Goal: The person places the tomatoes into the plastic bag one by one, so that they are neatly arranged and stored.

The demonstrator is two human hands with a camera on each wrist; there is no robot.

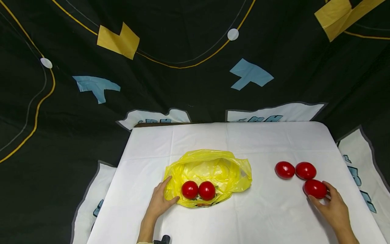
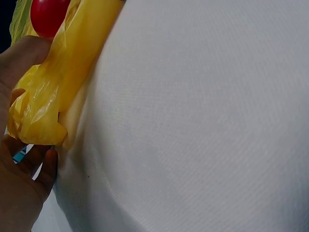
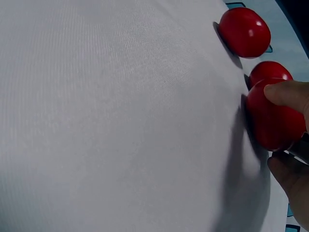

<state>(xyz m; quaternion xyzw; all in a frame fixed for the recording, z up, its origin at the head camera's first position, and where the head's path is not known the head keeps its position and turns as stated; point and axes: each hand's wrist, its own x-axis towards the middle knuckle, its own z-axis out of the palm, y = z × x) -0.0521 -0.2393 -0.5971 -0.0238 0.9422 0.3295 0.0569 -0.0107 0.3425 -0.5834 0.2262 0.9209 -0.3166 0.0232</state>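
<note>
A yellow plastic bag lies on the white-covered table with its mouth spread. Two glossy red tomatoes sit side by side at its near part. At the bag's left edge my left hand holds the plastic between thumb and fingers; the left wrist view shows the thumb over the crumpled film. Far to the right, my right hand grips a red tomato from its right side, thumb near and fingers behind. Just beyond it lie two more tomatoes, a left one and a right one.
The table has a white cloth with fold lines. A black curtain with yellow and blue tape pieces hangs behind it. White printed sheets border the table's back and sides. Bare cloth lies between the bag and the right-hand tomatoes.
</note>
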